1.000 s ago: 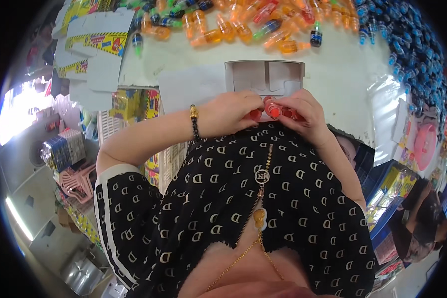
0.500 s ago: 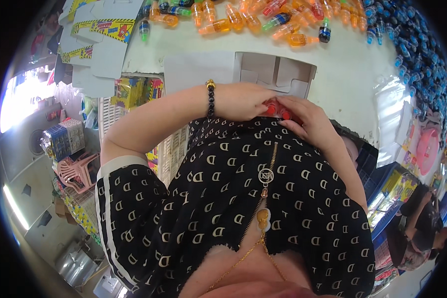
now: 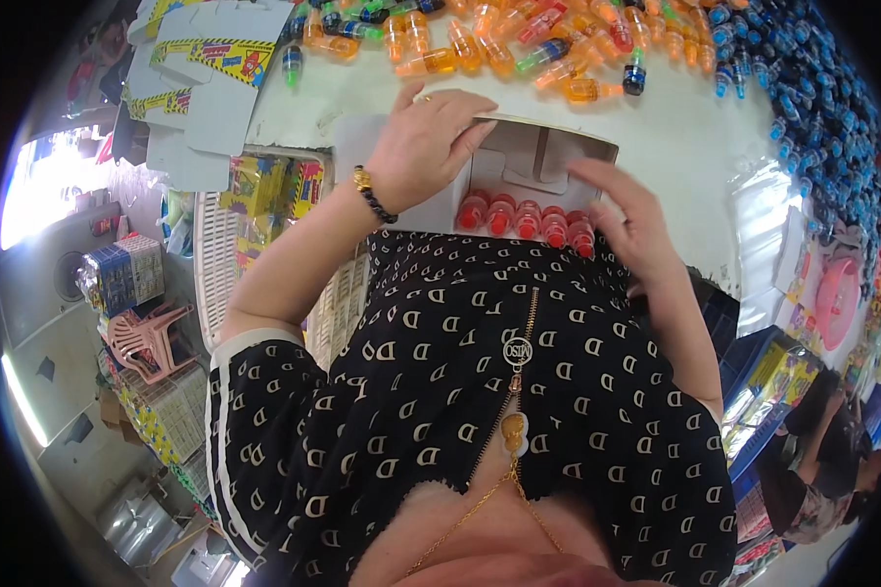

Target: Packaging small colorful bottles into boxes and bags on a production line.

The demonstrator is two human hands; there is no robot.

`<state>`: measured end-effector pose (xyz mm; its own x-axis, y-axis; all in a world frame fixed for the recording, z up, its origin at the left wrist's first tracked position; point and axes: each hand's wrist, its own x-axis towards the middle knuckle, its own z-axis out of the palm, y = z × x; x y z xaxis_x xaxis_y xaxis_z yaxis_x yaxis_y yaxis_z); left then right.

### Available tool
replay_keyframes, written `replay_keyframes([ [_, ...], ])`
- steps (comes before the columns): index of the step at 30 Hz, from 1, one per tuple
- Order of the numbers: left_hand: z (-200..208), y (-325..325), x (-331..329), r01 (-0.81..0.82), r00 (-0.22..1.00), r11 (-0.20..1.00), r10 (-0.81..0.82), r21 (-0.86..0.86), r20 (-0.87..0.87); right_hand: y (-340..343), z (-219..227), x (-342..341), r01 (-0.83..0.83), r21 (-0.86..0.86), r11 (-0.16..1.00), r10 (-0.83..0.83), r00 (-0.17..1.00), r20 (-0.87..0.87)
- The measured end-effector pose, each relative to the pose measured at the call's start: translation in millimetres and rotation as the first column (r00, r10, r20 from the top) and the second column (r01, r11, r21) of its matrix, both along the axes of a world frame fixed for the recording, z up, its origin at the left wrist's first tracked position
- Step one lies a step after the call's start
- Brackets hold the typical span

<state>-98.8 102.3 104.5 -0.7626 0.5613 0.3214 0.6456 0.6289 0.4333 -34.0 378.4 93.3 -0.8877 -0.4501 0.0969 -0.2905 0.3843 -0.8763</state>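
A shallow white box [image 3: 582,127] with a cardboard divider [image 3: 538,176] lies at the table's near edge, against my body. Along its near side sits a row of several small bottles with red caps [image 3: 527,223]. My left hand [image 3: 439,127] is over the box's left side, fingers stretched toward its far left corner and thumb apart; it holds nothing. By the right end of the row is my right hand [image 3: 631,215], fingers spread and slightly blurred, nearest to the rightmost red-capped bottle. Whether it touches the box wall is unclear.
Orange bottles [image 3: 465,49], with some green and red ones, lie across the far table. Blue bottles [image 3: 812,127] are heaped at right. Printed cardboard sheets [image 3: 210,64] are stacked far left, above a white basket [image 3: 210,264] with yellow packages. Another person [image 3: 822,460] is at right.
My hands have parted from the red-capped bottles they held together at the near edge. The left moved up and left, the right moved right, and the bottle row now shows in the box.
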Motion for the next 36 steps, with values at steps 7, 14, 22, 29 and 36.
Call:
replay_keyframes([
  [7, -28.7, 2.3, 4.6, -0.106, 0.994, 0.991, 0.102, 0.086, 0.042, -21.6, -15.7, 2.5, -0.301, 0.022, 0.953, 0.282, 0.913, 0.294],
  [14, -57.9, 4.5, 0.9, -0.136, 0.983, 0.851, 0.054, 0.507, 0.173, -7.7, -25.6, -3.4, -0.201, -0.224, 0.954, 0.254, 0.937, 0.240],
  [22, -30.9, 0.5, -5.3, -0.177, 0.908, 0.933, 0.032, 0.313, 0.417, -1.5, -19.0, -0.1, -0.088, -0.266, 0.960, 0.181, 0.919, 0.349],
  [29, 13.2, -10.7, -81.8, -0.005, 0.953, 0.995, -0.024, 0.097, 0.302, 57.4, -20.1, -70.6, 0.440, -0.220, 0.871, -0.382, 0.887, 0.259],
  [36, 2.8, 26.4, -151.4, 0.067, 0.987, 0.957, -0.022, -0.281, 0.159, 44.3, -39.9, -121.1, 0.487, 0.079, 0.870, -0.477, 0.871, -0.115],
])
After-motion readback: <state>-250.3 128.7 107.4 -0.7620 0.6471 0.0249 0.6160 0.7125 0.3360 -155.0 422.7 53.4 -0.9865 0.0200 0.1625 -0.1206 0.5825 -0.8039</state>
